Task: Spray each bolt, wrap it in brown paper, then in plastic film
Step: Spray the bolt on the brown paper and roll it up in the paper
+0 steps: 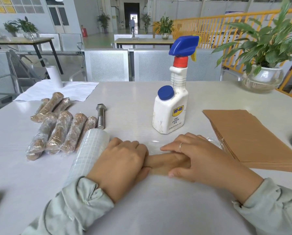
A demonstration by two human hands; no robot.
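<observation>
My left hand (pixel 123 164) and right hand (pixel 195 160) both curl around the paper-wrapped bolt (pixel 165 161), which lies on the table (pixel 142 102) near its front edge, its long axis running left to right across a sheet of plastic film (pixel 211 140). The film roll (pixel 89 150) lies just beside my left hand, with the wrapped bolts (pixel 57 126) and one bare bolt (pixel 100 116) beyond it. The WD-40 spray bottle (pixel 173 102) stands behind my hands, the brown paper stack (pixel 250 138) to the right.
</observation>
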